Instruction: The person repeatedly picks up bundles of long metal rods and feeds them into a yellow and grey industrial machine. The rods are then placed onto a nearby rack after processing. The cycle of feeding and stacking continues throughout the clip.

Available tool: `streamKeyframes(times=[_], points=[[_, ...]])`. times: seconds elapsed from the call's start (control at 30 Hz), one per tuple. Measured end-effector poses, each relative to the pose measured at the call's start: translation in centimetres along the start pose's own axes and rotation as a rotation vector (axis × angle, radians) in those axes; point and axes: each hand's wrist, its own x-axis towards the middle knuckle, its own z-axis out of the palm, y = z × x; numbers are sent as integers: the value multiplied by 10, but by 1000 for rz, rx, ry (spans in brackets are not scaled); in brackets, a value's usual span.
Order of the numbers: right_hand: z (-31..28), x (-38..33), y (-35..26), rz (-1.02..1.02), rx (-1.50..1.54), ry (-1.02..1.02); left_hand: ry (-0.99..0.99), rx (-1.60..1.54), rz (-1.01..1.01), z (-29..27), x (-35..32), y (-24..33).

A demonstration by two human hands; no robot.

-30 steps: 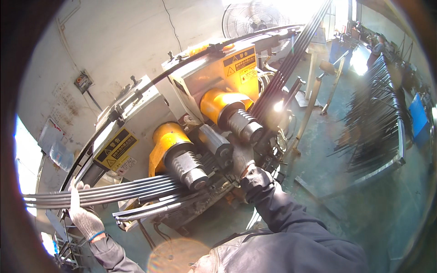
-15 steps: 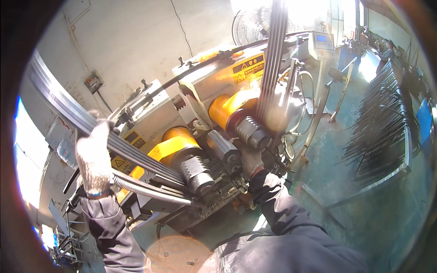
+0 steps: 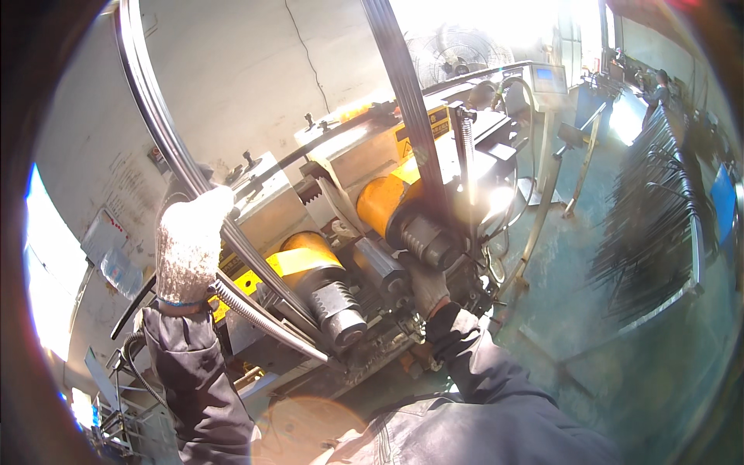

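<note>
My left hand, in a pale knitted glove, is closed round a bundle of long grey metal bars. These bars slope down to the left forming head, a yellow housing with a ridged steel roller in front. My right hand, also gloved, reaches in under the ridged roller of the right head; its fingers are hidden behind the machine parts. A second stretch of bars rises steeply from beside that head's yellow housing. Between the heads sits a dark hexagonal block.
A ribbed flexible hose runs below my left hand. On the right, a rack holds many thin dark rods. A control box stands on a post behind the machine, near a large fan. Another person is far off.
The left bars have swung up to a steeper angle, and my left hand has moved right with them. The right bars' upper end has tilted left. My right hand stays almost in place.
</note>
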Motion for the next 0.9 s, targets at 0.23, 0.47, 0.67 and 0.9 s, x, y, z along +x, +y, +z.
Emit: streamKeyframes(times=[0.23, 0.47, 0.67, 0.9], points=[[-1, -6, -5, -123, -42, -8, 12, 90, 72, 0, -2, -8], [2, 0, 11, -161, 38, 9, 152, -636, -532, -1, 12, 21], [2, 7, 28, -213, -137, 27, 263, -866, -760, -12, 33, 36], [-5, 6, 20, -242, -387, -41, 205, -333, -429, -10, 40, 6]])
